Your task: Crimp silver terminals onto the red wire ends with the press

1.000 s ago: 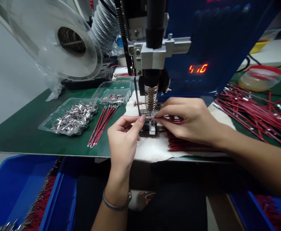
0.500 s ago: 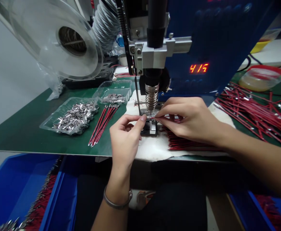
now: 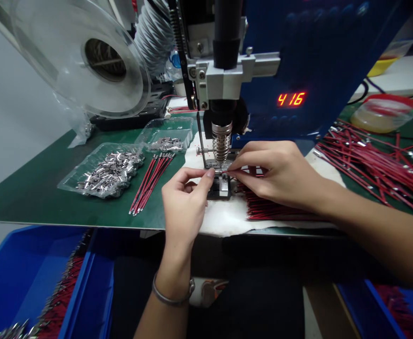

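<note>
My left hand is closed in a pinch at the left side of the small metal fixture, on something too small to make out. From the right, my right hand pinches a thin red wire at the fixture, its fingertips close to my left thumb. Right above the fingertips stands the spring-wrapped tip of the soldering head. A bundle of red wires lies on white cloth under my right hand. The blue machine's display reads 416.
Left of my hands are a clear tray of metal parts, a smaller tray and a row of red wires. A wire pile lies at right. A large reel hangs upper left; a blue bin sits below.
The display has gone from 415 to 416. Both hands hold nearly the same place and pinch, and the view has shifted very slightly.
</note>
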Available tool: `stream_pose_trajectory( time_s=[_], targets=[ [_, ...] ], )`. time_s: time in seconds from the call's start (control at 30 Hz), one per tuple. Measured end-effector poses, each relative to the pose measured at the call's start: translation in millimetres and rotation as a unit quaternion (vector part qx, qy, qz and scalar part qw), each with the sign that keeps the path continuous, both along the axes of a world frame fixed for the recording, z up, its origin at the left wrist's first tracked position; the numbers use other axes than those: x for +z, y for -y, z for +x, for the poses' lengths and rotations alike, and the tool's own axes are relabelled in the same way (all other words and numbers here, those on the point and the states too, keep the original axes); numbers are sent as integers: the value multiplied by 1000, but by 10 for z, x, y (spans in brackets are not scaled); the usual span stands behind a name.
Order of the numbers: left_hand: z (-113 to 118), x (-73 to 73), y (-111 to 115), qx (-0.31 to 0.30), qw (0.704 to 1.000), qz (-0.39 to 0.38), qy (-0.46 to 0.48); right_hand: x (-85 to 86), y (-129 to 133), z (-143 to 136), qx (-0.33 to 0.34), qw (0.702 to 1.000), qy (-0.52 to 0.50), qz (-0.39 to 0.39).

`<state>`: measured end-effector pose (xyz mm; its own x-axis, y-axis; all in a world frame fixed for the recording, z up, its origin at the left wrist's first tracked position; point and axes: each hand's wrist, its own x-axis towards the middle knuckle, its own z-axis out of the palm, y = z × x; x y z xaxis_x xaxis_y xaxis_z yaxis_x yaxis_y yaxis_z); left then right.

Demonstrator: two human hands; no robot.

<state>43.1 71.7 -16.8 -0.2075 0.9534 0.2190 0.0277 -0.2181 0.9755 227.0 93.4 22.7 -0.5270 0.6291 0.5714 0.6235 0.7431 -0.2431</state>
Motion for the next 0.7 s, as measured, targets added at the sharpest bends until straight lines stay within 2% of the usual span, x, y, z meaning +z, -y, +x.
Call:
stream_pose_trajectory(
  time_s=[0.23, 0.5, 0.7],
  targets=[
    [6, 14, 13, 3, 1000, -4, -13, -14, -18, 1, 6, 1000, -7, 15],
    [2, -19, 9, -1, 999, 23, 33, -4, 13, 5, 25, 998, -23, 57],
    [-2, -15, 8, -4, 998, 28, 50, 0, 19, 2, 26, 998, -22, 56]
  ],
)
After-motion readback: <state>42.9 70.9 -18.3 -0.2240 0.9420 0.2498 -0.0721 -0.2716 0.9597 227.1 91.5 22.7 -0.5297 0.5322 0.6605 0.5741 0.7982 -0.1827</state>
